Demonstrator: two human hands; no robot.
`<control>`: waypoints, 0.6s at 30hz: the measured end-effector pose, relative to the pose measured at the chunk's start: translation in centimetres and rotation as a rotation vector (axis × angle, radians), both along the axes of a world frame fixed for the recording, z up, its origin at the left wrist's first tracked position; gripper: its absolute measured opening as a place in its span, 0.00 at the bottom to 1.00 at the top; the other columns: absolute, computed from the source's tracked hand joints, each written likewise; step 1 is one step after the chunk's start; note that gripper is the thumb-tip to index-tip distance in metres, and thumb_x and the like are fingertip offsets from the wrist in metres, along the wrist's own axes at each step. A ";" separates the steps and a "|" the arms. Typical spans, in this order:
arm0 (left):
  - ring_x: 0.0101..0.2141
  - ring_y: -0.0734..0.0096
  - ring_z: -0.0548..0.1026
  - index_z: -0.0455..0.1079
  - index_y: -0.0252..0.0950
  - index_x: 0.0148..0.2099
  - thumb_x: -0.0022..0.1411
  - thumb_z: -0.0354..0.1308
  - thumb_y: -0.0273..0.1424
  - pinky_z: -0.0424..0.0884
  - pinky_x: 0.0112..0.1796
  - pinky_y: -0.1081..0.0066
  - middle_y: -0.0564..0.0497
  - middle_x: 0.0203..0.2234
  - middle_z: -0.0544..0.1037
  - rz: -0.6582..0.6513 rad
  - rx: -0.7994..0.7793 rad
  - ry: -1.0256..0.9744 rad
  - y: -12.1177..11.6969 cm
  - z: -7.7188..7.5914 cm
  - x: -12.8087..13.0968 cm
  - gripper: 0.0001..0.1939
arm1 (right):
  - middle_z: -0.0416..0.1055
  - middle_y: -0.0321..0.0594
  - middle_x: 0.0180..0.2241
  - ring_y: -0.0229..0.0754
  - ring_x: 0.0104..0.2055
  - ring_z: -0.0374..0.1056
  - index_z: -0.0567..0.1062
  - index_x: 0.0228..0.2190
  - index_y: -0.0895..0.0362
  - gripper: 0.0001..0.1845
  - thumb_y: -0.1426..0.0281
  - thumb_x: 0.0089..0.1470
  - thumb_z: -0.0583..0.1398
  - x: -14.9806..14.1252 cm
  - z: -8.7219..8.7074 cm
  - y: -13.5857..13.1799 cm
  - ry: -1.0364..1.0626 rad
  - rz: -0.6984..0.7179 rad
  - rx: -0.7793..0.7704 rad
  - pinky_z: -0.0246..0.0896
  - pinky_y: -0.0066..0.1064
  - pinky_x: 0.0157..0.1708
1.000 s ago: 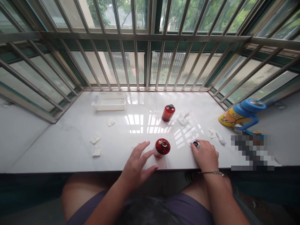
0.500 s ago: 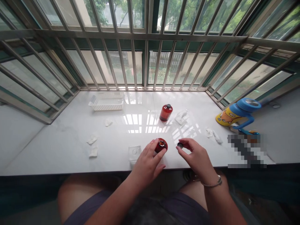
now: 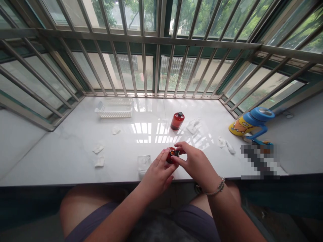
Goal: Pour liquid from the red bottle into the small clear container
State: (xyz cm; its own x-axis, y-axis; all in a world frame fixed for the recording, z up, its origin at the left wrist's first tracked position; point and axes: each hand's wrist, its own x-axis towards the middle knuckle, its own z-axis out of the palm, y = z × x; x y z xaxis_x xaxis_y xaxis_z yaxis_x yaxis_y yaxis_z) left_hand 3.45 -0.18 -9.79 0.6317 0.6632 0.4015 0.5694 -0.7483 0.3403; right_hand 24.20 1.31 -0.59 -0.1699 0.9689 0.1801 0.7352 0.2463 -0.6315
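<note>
Perforated white basket (image 3: 114, 114): ten o'clock from uncapped red bottle (image 3: 170, 160). Left hand (image 3: 156, 174): curled around that bottle near counter's (image 3: 63, 154) front edge, apparently for steadiness, mouth left clear. Right hand (image 3: 198, 163): narrow fingertip pinch on black cap (image 3: 177, 153), likely for control. Capped red bottle (image 3: 177, 122): twelve o'clock.

The left hand (image 3: 157, 169) steadies a red bottle (image 3: 171, 158) (its mouth uncovered), black cap (image 3: 177, 153) beside.

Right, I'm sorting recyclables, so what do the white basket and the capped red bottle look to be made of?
The white basket looks like matte molded plastic, judging by its evenly perforated walls. The capped red bottle is glossy and translucent, with liquid showing through; it could be plastic or glass.
</note>
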 end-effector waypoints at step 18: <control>0.77 0.38 0.53 0.58 0.43 0.77 0.64 0.65 0.23 0.68 0.69 0.42 0.39 0.81 0.37 0.025 0.023 0.026 0.1 0.2 0.1 0.42 | 0.77 0.45 0.57 0.54 0.59 0.73 0.71 0.61 0.48 0.24 0.64 0.67 0.66 -0.9 -1.5 -1.4 0.037 -0.026 0.117 0.71 0.49 0.61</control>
State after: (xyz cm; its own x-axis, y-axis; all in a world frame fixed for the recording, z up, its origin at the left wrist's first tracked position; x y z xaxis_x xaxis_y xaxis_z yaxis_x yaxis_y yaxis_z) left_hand 3.52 -0.07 -9.60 0.6251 0.6698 0.4008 0.5968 -0.7411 0.3077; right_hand 23.27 -0.08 -2.13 -0.1361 0.9449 0.2976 0.7188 0.3009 -0.6267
